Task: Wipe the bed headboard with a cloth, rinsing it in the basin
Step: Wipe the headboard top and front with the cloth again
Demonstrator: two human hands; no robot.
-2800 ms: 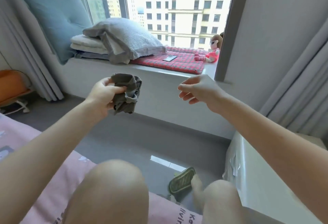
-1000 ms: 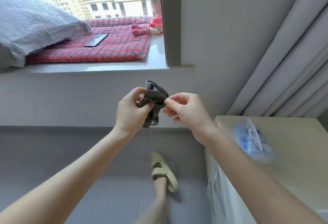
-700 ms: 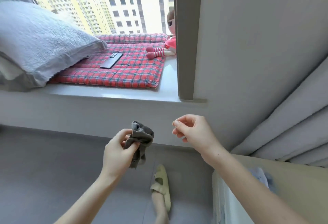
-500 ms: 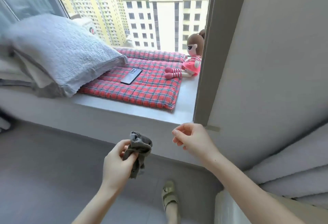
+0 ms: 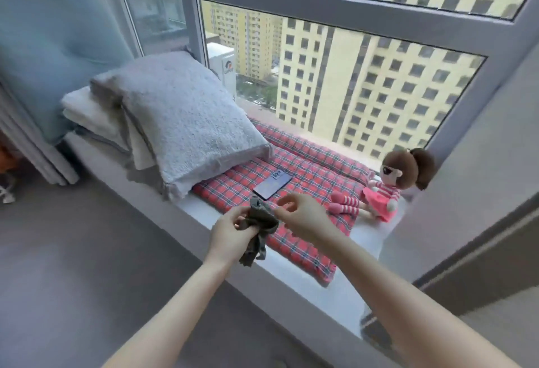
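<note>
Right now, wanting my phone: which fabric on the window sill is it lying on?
The red plaid quilted mat, flat under the dark phone; the fluffy grey pillow bears nothing.

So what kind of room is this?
Probably a bedroom in a tall apartment block: a window seat holds a grey pillow, a red plaid mat and a doll, with high-rise buildings outside.

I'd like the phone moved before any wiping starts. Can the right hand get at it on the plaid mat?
Probably yes. The right hand hovers just in front of the phone, which lies bare on the plaid mat; nothing sits between them. The left hand holds the cloth.
</note>
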